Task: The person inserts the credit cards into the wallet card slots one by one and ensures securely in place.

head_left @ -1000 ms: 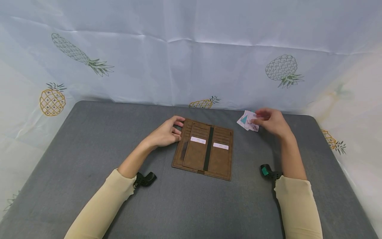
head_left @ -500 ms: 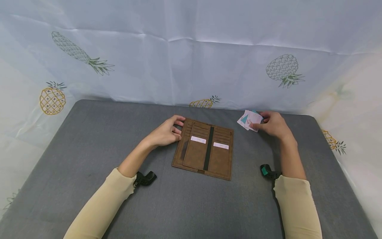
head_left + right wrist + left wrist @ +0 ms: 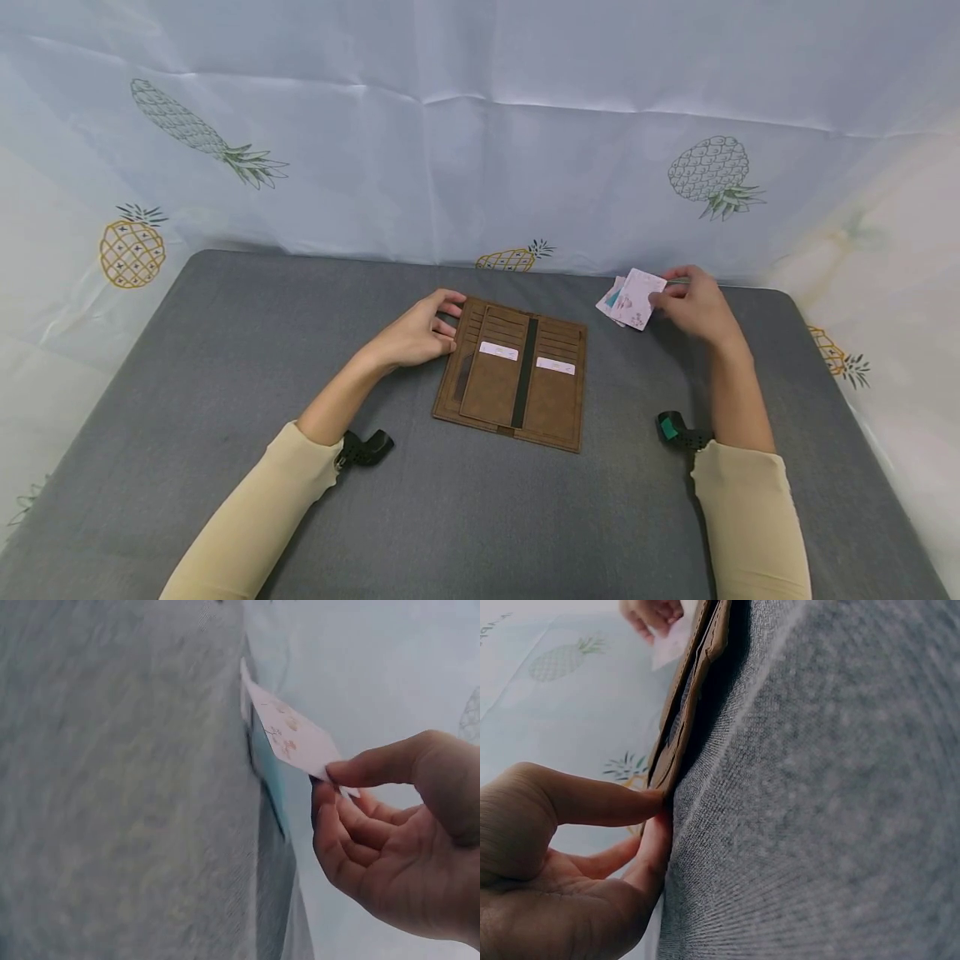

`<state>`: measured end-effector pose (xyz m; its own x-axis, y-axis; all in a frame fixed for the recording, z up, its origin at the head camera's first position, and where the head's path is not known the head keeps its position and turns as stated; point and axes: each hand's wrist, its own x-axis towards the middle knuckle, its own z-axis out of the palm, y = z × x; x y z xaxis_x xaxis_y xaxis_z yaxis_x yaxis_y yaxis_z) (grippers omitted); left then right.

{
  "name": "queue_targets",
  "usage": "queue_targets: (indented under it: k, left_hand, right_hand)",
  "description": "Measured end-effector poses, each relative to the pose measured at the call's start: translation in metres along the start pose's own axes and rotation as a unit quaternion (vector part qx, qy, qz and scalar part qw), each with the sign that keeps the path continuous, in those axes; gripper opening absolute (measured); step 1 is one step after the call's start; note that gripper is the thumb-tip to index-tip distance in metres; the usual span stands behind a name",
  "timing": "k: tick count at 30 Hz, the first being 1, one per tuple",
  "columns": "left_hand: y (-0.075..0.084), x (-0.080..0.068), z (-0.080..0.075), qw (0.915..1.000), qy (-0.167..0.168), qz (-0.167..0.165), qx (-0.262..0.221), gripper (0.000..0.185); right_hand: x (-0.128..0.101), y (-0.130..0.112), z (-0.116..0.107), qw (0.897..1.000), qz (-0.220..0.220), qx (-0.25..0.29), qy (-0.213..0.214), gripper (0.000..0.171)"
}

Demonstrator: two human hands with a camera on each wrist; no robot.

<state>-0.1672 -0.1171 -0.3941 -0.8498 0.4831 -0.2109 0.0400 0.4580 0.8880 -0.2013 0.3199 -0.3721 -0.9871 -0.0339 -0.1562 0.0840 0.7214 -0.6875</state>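
there is one left hand point(image 3: 416, 335), one right hand point(image 3: 699, 310), two sleeves point(image 3: 247, 517), two wrist devices point(image 3: 366, 450). one table point(image 3: 480, 517), one wallet point(image 3: 555, 412), two slotted cards point(image 3: 498, 352). one held card point(image 3: 637, 300); the loose cards point(image 3: 608, 309) under it overlap too much to count. two grey pineapples point(image 3: 707, 169) and three yellow pineapples point(image 3: 132, 253) show clearly.

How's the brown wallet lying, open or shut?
Open. The wallet lies spread on the grey table, its card slots showing, with a pale card peeking out on each side.
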Motion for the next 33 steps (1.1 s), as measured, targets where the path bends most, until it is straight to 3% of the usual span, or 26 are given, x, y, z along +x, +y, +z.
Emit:
queue_targets:
  k: [5,13,21,33]
  left_hand:
    - [0.000,0.000,0.000,1.0000,0.001,0.000,0.001,0.070]
    - [-0.001,0.002,0.000,1.0000,0.003,-0.001,-0.004,0.070]
    - [-0.002,0.003,0.001,1.0000,0.005,-0.001,-0.005,0.071]
    - [-0.002,0.003,0.001,1.0000,0.004,-0.002,-0.004,0.070]
  right_hand:
    - [-0.003,-0.015,0.006,0.998,-0.032,0.048,-0.025,0.056]
    - [-0.011,-0.052,0.030,0.993,-0.086,0.042,-0.076,0.041]
    - [-0.007,-0.060,0.051,0.982,-0.136,0.032,-0.124,0.033]
    - [-0.005,-0.065,0.064,0.981,-0.129,0.025,-0.144,0.031]
